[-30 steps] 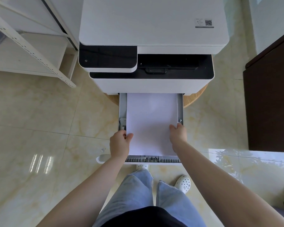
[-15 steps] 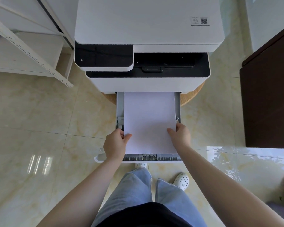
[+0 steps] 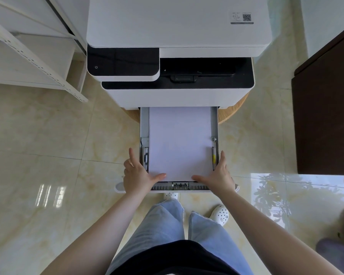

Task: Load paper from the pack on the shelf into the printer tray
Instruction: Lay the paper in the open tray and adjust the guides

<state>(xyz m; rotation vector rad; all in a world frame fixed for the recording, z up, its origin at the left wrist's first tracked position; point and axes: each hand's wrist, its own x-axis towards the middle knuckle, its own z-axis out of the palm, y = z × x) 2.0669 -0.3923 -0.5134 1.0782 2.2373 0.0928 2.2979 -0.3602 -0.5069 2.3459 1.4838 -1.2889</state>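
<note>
Left hand and right hand are spread open, thumbs laid on the paper, fingers outside the tray walls. Paper lies flat in the tray, pulled out from the printer.

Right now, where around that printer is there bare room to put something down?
Bare floor lies wide between the shelf and the tray. A narrower strip runs between the tray and the dark cabinet. The printer lid is bare too. At the tray's near end it is crowded: left hand, right hand, paper.
</note>
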